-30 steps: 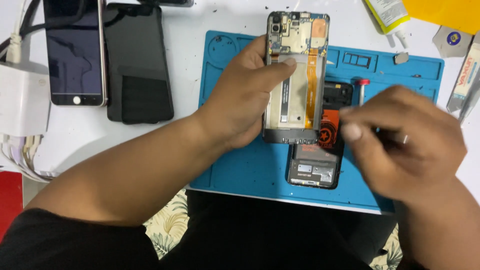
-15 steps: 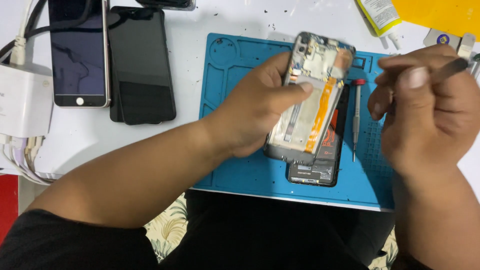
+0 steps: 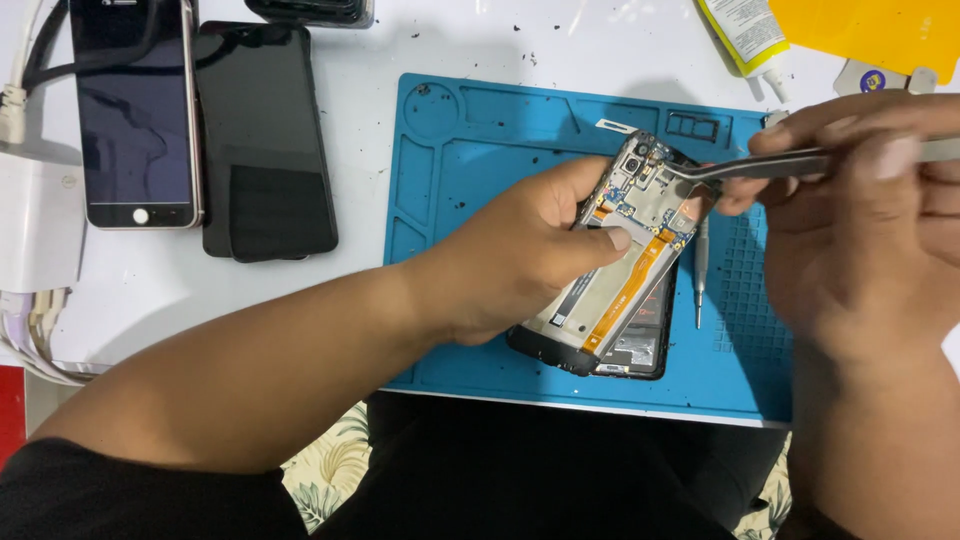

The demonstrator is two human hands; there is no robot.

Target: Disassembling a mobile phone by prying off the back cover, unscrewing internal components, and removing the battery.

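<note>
Left forearm runs in from lower left, bare below a black sleeve, wrist straight. Left hand (image 3: 520, 260) palm down, fingers curled, thumb laid flat across the top in a closed grip. Right hand (image 3: 860, 230) enters from the right, raised, knuckles toward the camera, thumb and forefinger pinched tight, remaining fingers folded beneath.

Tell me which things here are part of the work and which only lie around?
In use: opened phone, held by left hand; tweezers in right hand; blue mat.
Lying about: two dark phones, glue tube, screwdriver, yellow sheet.
</note>
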